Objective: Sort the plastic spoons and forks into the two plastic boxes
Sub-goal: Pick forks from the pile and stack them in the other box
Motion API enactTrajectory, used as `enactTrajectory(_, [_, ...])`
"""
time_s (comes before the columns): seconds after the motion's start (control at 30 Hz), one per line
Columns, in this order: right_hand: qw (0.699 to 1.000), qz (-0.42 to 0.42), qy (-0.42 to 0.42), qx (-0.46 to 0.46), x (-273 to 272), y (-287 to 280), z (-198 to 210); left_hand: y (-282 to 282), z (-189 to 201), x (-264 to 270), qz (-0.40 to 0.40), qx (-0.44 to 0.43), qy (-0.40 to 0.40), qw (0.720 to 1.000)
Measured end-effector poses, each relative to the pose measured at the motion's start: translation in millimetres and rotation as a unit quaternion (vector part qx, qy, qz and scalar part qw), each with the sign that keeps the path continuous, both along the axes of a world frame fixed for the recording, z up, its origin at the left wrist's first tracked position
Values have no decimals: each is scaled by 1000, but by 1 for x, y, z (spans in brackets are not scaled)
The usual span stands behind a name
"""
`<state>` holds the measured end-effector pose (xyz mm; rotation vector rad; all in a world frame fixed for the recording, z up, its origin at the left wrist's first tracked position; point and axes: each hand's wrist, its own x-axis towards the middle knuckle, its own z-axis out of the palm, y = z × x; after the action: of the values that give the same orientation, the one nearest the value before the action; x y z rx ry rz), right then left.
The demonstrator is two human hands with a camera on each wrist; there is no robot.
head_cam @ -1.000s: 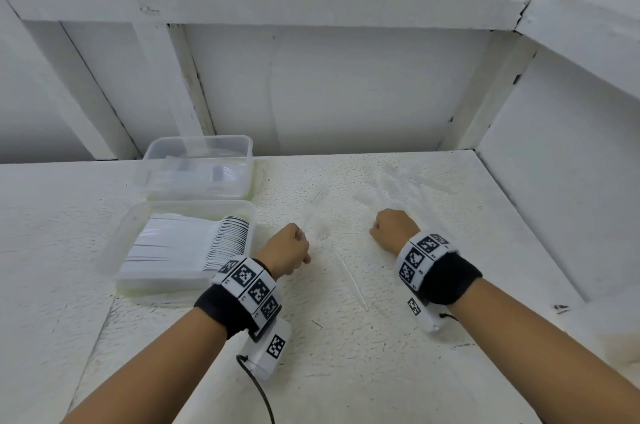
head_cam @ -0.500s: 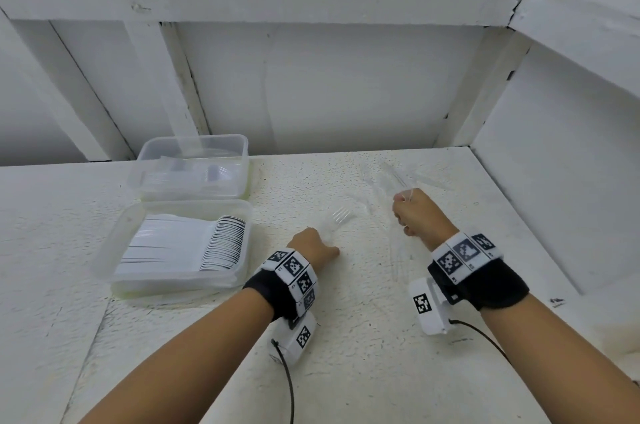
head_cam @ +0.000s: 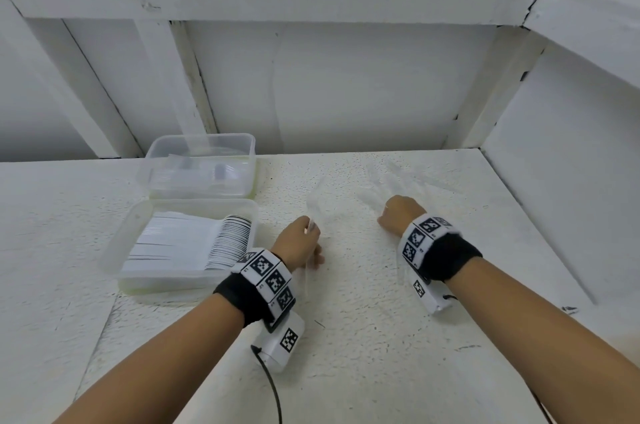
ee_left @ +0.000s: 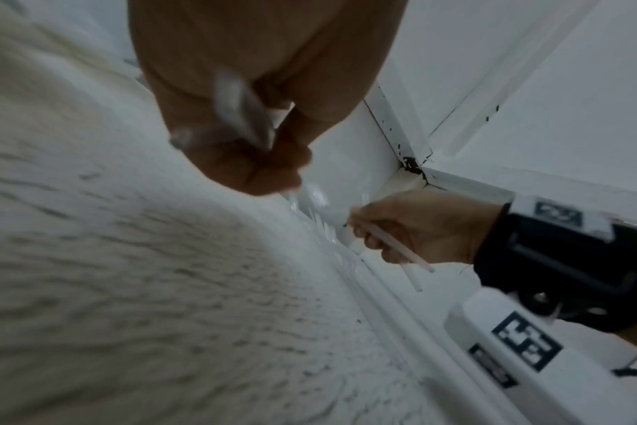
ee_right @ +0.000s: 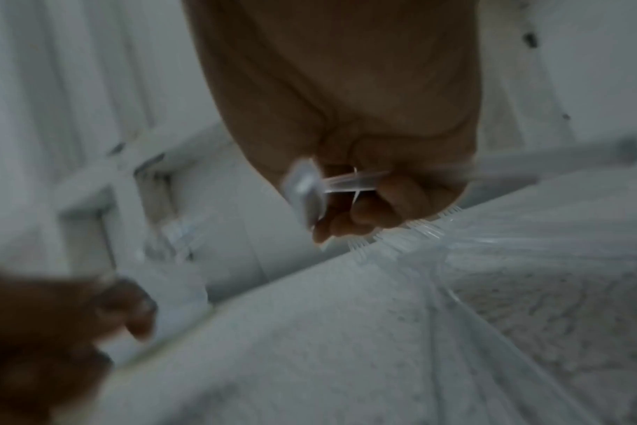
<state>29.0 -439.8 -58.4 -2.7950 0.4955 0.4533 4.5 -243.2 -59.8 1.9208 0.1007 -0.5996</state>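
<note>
My left hand (head_cam: 299, 243) grips clear plastic cutlery (head_cam: 316, 198) that sticks out forward above the table; the handle ends (ee_left: 237, 109) show under the palm. To its right, my right hand (head_cam: 398, 216) is curled round two clear handles (ee_left: 397, 250), also seen blurred as the handles (ee_right: 346, 184). Just beyond it lies a loose pile of clear cutlery (head_cam: 394, 178), with fork tines (ee_right: 408, 238) visible. At the left stand the near plastic box (head_cam: 117, 257), holding a neat stack of cutlery (head_cam: 194, 243), and the far plastic box (head_cam: 152, 160), whose contents are unclear.
The white textured table (head_cam: 346, 337) sits in a white corner, with the back wall (head_cam: 329, 94) just behind the far box and the pile. A side wall (head_cam: 554, 198) closes the right. A step in the surface runs along the left below the near box.
Half a second ago both hands were stretched forward, the right one at the pile. Both have since drawn back a little, each still gripping clear cutlery.
</note>
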Motion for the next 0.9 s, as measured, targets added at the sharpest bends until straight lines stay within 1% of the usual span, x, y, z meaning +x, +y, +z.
enactTrajectory(0.07, [996, -11, -30, 85, -3, -5, 7, -8, 2, 1, 13, -17, -1, 1000])
enactTrajectory(0.1, [989, -25, -49, 137, -5, -8, 12, -13, 2, 3, 8, -9, -11, 1000])
enactTrajectory(0.13, [974, -52, -71, 209, -7, -11, 18, -18, 1, 5, -4, 5, -24, 1000])
enactTrajectory(0.17, [946, -90, -89, 298, -11, -15, 24, -25, 0, 7, -20, 21, -40, 999])
enactTrajectory(0.2, [908, -128, -101, 386, -15, -18, 31, -33, -1, 9, -38, 37, -57, 997])
enactTrajectory(0.23, [869, -158, -114, 455, -20, -23, 37, -41, -2, 12, -58, 56, -71, 994])
enactTrajectory(0.27, [844, -180, -127, 489, -23, -28, 42, -51, -3, 15, -81, 79, -78, 991])
enactTrajectory(0.3, [836, -198, -137, 493, -26, -34, 45, -61, -4, 18, -104, 103, -79, 986])
enactTrajectory(0.37, [839, -232, -145, 471, -32, -44, 48, -81, -8, 22, -146, 143, -67, 977])
enactTrajectory(0.43, [844, -262, -146, 445, -37, -51, 47, -97, -12, 23, -161, 163, -47, 972])
enactTrajectory(0.5, [854, -272, -143, 420, -41, -54, 45, -109, -15, 21, -170, 174, -40, 969])
enactTrajectory(0.6, [865, -277, -144, 393, -44, -57, 39, -120, -15, 18, -221, 214, -41, 951])
enactTrajectory(0.67, [863, -285, -138, 393, -43, -57, 36, -122, -15, 17, -239, 236, -49, 940])
enactTrajectory(0.73, [863, -286, -124, 397, -41, -57, 33, -122, -14, 16, -245, 243, -48, 937])
enactTrajectory(0.9, [882, -279, -96, 366, -36, -52, 28, -105, -9, 21, -245, 255, -37, 934])
